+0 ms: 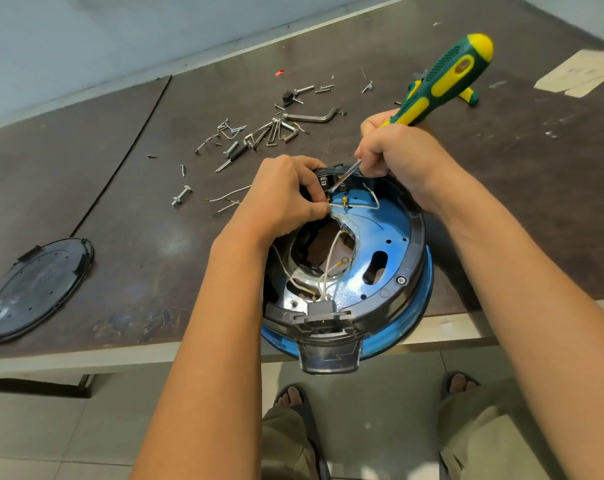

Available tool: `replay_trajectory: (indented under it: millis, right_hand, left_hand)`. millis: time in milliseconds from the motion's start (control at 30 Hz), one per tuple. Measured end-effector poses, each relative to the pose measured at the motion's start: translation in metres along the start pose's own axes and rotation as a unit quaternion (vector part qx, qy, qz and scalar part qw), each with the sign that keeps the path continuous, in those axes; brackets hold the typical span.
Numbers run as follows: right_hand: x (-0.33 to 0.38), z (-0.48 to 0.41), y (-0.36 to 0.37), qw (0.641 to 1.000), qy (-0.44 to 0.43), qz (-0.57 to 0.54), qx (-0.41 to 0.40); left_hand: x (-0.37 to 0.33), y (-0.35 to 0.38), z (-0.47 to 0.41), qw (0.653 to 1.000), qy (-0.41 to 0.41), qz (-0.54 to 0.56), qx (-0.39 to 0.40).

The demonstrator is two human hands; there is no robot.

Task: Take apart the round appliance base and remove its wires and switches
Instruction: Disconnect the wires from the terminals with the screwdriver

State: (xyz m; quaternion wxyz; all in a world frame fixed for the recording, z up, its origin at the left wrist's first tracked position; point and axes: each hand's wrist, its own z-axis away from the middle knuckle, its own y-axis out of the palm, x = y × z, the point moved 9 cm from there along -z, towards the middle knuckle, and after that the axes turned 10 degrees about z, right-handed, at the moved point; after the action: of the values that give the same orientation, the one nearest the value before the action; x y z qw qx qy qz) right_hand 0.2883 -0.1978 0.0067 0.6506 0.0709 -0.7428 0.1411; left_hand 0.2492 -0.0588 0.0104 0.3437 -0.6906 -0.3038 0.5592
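Right hand (387, 147) fisted round the screwdriver (442, 77), low on the handle where it meets the shaft. The handle tilts up and away from the fist. The shaft runs down toward the left hand, with its tip at the black switch block (323, 180). Cannot tell whether the tip sits in a screw head.

Left hand (283, 195): thumb and fingertips pinch a white wire (335, 205) just under the tip. Judged purpose: keep the lead taut and out of the way so the blade can reach its terminal.

Base (383, 244) lies under both hands, open side up on the table (155, 220). The switch block is on its far rim. Its near side overhangs the table edge toward the person, probably drawn close for reach. The left wrist crosses the rim, which likely also steadies the base against the tool's push.

Below the left wrist, more white wires run from the centre hole to the socket (323, 311) at the near rim. These are not yet removed.

Just left of the pinching hand are two loose wires (224, 199) on the table, apparently already out. Beyond both hands is a scatter of screws and hex keys (265, 133), parked clear of the work. Far left of the left forearm lies the cover (33, 289), off and flat.

Judgement: mid-task, with the switch end in hand and the socket end to follow.
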Motion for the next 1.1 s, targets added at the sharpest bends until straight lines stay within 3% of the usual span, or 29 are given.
replay_trajectory:
  millis: [400, 533, 833, 1100]
  right_hand:
    - [-0.009, -0.005, -0.003, 1.000, 0.009, -0.025, 0.003]
    - [-0.005, 0.001, -0.003, 0.997, -0.049, 0.044, 0.048]
    - [0.019, 0.020, 0.016, 0.953, -0.142, 0.202, 0.174]
    - [0.017, 0.013, 0.015, 0.973, -0.075, 0.199, 0.088]
  left_hand:
    - [-0.001, 0.000, 0.001, 1.000, 0.001, -0.006, 0.001]
    - [0.000, 0.000, 0.001, 1.000, -0.002, -0.004, 0.005]
    - [-0.002, -0.001, 0.001, 1.000, 0.004, -0.008, -0.003]
    - [-0.003, 0.000, 0.001, 1.000, 0.004, 0.001, 0.012]
